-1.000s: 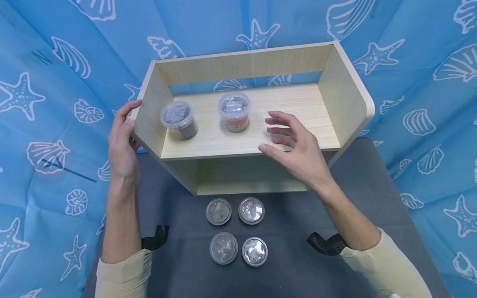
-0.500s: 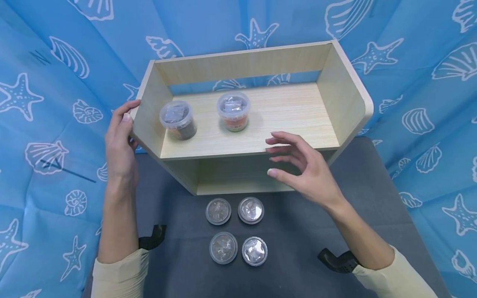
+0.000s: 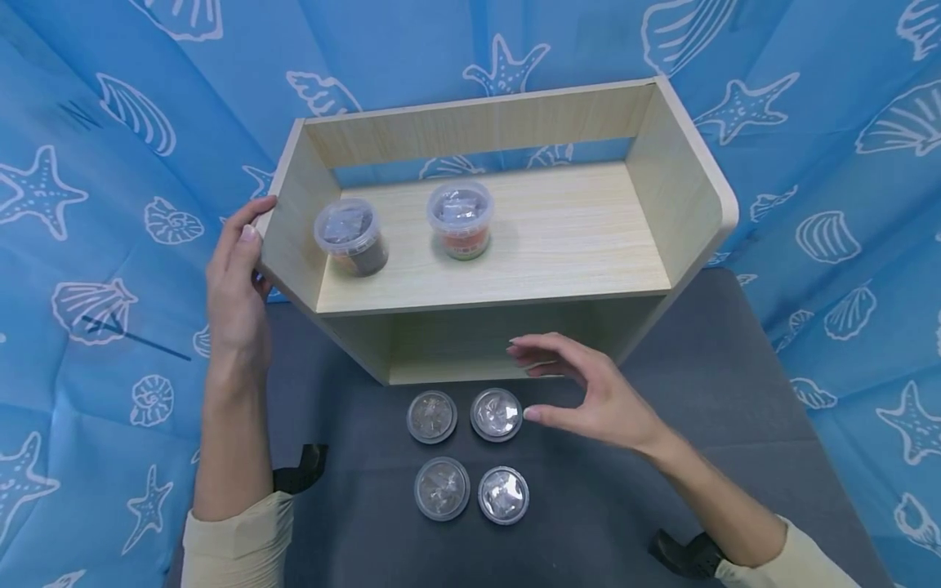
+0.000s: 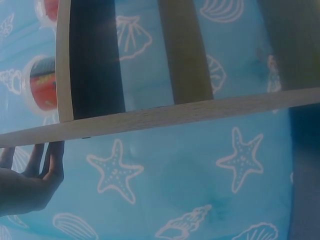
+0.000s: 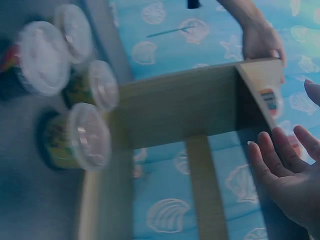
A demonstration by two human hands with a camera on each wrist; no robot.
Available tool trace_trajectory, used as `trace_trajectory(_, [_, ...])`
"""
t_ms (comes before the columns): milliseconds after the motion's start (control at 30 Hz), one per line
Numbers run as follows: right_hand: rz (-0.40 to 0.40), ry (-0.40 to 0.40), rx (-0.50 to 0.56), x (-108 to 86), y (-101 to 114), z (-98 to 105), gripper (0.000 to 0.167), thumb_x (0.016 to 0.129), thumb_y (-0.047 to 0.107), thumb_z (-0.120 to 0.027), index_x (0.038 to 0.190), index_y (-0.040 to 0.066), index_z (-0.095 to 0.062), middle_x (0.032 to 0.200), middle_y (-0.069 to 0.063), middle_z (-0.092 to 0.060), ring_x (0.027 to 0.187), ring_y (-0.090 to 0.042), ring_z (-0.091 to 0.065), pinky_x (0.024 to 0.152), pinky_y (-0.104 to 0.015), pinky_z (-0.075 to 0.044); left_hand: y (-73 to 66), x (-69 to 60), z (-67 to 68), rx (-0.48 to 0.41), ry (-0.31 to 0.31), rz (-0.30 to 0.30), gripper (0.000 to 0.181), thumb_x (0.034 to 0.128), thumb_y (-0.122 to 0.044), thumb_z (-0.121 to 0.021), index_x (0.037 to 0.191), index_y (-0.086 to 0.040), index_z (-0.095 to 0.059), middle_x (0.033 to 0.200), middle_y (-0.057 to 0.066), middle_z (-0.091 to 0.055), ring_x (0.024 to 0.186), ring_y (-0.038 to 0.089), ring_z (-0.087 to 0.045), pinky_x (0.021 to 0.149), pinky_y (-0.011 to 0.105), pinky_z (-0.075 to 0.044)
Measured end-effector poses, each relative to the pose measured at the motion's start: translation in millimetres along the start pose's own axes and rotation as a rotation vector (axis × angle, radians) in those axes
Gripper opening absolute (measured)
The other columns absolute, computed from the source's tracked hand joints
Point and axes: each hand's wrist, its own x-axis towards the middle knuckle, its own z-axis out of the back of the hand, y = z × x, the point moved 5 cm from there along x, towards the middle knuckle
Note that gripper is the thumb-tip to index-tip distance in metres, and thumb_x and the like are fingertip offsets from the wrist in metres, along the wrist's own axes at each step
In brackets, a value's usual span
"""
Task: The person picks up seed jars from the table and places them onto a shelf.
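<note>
A light wooden shelf unit [image 3: 500, 306] holds two lidded tubs on its upper board: a dark one [image 3: 353, 237] at the left and an orange one [image 3: 461, 220] near the middle. The left hand [image 3: 238, 286] grips the unit's left side panel; in the left wrist view that hand [image 4: 30, 180] has its fingertips on the panel's edge. Spread and holding nothing, the right hand [image 3: 588, 392] hovers before the lower compartment, its thumb close to a clear-lidded tub [image 3: 496, 415]. In the right wrist view, the right hand [image 5: 290, 185] shows extended fingers.
Three more lidded tubs stand on the grey table [image 3: 588, 523] in front of the unit: one back left [image 3: 431, 417], one front left [image 3: 442, 488] and one front right [image 3: 503, 495]. A blue curtain [image 3: 412, 49] with shells hangs behind the unit.
The right hand has come down from above the upper board, toward the front and the tubs on the table. The left hand stays on the side panel, and the tubs have not moved.
</note>
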Motion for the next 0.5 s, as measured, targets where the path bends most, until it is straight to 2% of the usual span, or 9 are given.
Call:
trace_trajectory(333, [-0.07,0.05,0.031,-25.4,-34.2,-25.6,0.069,0.081,0.004,-0.081,0.142,0.005,-0.049,0.135,-0.013,-0.058,0.119,-0.028,-0.059,0.092,-0.039,-0.052,0.5,0.4,-0.7,-0.026,0.005,-0.007,0.037,0.1052,-0.026,-0.042,0.136,-0.016,-0.06,0.136,0.008,-0.05,0.114,0.024,-0.05,0.091,0.038,-0.034])
trace_trajectory(500, [-0.118,0.061,0.012,-35.7,-47.2,-34.9,0.067,0.082,0.011,-0.083,0.141,0.01,-0.051,0.136,-0.007,-0.058,0.123,-0.024,-0.057,0.093,-0.038,-0.051,0.8,0.1,-0.4,-0.023,-0.002,-0.009,0.037,0.1048,-0.026,-0.043,0.135,-0.016,-0.061,0.137,0.008,-0.051,0.114,0.024,-0.05,0.091,0.037,-0.034])
